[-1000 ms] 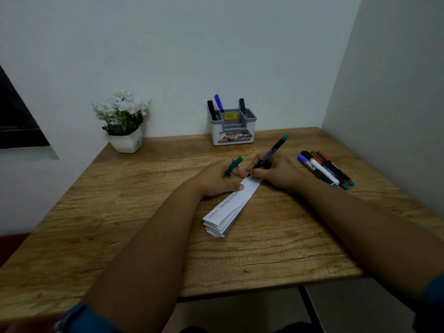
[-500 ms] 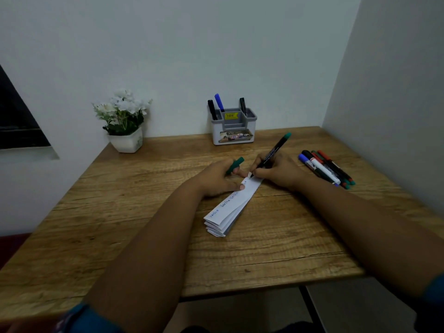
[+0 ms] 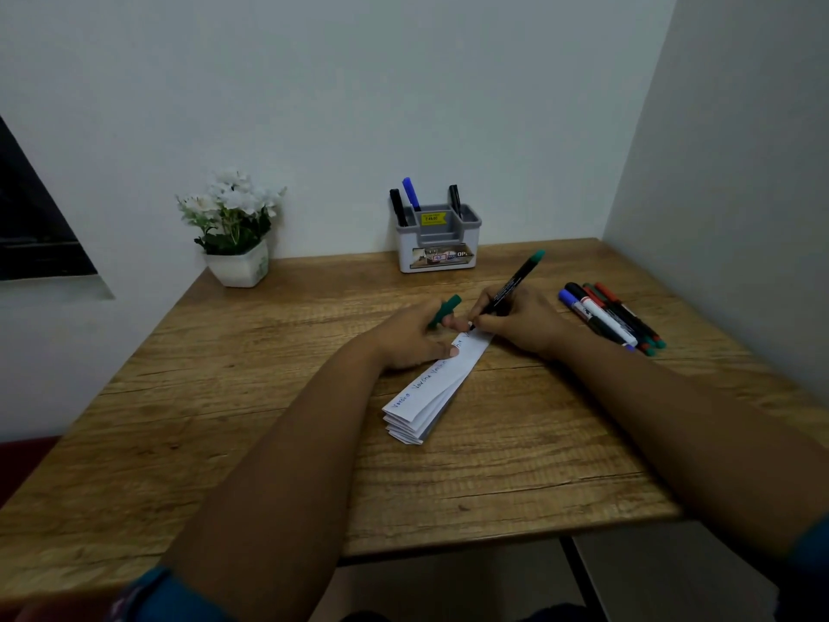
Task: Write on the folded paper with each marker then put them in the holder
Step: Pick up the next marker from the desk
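Observation:
A folded white paper strip (image 3: 430, 392) with several handwritten words lies diagonally on the wooden table (image 3: 269, 397). My left hand (image 3: 410, 336) presses on its far part and holds a green marker cap (image 3: 445, 311) between the fingers. My right hand (image 3: 520, 323) grips a black marker with a green end (image 3: 516, 280), its tip touching the paper's far end. Several capped markers (image 3: 610, 318) lie in a bunch to the right. The grey and white holder (image 3: 442, 249) stands at the back wall with two black markers and a blue one (image 3: 410, 193) in it.
A white pot of white flowers (image 3: 235, 235) stands at the back left of the table. Walls close the table in at the back and on the right. The table's front edge runs under my forearms.
My right hand has shifted slightly along the paper's far end with the marker tip on it. My left hand has stayed on the paper with the cap.

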